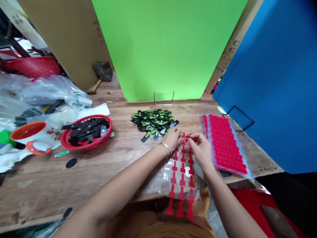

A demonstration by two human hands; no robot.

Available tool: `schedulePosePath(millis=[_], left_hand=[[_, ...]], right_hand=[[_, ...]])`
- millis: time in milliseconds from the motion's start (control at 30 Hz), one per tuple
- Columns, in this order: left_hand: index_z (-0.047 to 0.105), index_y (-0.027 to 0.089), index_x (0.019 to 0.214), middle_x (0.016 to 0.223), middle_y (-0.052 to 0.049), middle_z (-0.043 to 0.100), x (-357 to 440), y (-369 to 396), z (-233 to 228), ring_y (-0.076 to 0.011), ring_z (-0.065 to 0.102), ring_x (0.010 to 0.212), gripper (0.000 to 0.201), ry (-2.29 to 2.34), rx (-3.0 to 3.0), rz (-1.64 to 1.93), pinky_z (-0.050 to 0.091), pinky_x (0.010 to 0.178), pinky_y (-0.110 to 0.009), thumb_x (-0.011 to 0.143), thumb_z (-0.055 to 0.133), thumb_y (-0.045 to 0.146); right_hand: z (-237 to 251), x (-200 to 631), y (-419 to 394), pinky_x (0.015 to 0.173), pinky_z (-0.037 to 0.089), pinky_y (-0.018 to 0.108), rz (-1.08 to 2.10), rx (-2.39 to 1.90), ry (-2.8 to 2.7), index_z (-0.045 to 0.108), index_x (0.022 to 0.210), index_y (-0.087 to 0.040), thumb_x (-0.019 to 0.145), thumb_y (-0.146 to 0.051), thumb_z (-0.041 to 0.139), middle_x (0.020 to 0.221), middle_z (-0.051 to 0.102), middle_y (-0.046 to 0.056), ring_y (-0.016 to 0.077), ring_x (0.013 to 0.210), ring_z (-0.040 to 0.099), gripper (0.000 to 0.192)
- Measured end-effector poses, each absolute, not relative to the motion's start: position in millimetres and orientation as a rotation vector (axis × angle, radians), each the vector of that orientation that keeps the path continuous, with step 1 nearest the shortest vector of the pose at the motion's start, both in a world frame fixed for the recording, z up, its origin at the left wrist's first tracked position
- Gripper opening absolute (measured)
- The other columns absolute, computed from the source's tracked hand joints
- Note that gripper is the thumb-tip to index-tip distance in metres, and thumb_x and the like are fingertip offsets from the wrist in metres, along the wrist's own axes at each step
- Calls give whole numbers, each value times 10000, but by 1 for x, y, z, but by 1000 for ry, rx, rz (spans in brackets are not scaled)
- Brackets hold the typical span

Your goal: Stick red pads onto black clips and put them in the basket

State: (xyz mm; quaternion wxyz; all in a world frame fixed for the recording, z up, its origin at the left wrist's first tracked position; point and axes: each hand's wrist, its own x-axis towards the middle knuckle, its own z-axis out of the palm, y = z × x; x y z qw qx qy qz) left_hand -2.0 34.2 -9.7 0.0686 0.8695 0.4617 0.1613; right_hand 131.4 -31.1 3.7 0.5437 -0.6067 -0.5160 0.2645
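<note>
A clear film sheet (pixel 182 175) carrying rows of red T-shaped stickers lies across the table's front edge and hangs over my lap. My left hand (pixel 173 138), with a thin bracelet on its wrist, rests fingers-down on the sheet's far end. My right hand (pixel 199 147) pinches a small red sticker (pixel 188 137) between thumb and fingers just above the sheet. A heap of green and black flat pieces (pixel 153 123) lies right beyond my hands.
A stack of sheets full of red stickers (pixel 226 145) lies to the right. A red basket (pixel 86 132) with black pieces stands left, beside an orange-and-white cup (pixel 31 135) and plastic bags. Green and blue boards stand behind the wooden table (pixel 99 165).
</note>
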Motion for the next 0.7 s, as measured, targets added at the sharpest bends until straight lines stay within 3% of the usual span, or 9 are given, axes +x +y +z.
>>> schedulePosePath(millis=[167,300,467,567,700], left_hand=[[598,171,852,961,-109,562,-65,48,13,-241,494,968,200,1876,2321,433,375,841,-330,801,492,333],[613,137,745,823,-149,611,-107,57,12,-275,561,858,194,2013,2133,286,404,739,-337,708,598,326],[588,183,565,618,-59,623,-124,56,4,-207,592,699,186,1918,2017,255,393,625,-253,636,660,339],[567,187,601,639,-32,636,-129,48,5,-188,594,693,167,1912,1954,363,396,610,-239,642,655,324],[511,184,829,694,-16,647,-127,23,7,-144,606,627,128,1843,1708,644,451,602,-249,791,504,306]], right_hand=[[-4,129,-66,487,376,199,881,-1412,-1127,538,775,-175,691,-271,628,647,539,-29,96,527,473,156],[-12,122,-79,427,338,186,974,-1382,-1072,527,772,-184,673,-279,647,595,507,-50,84,472,439,181],[-15,106,-83,444,356,187,1011,-1350,-1130,536,750,-187,676,-266,633,606,500,-45,81,489,440,146],[-16,99,-86,461,370,192,1021,-1322,-1152,545,748,-188,683,-266,625,622,520,-35,89,512,465,129],[-19,94,-88,470,376,184,1071,-1302,-1124,541,762,-185,679,-249,632,655,542,-30,85,524,478,139]])
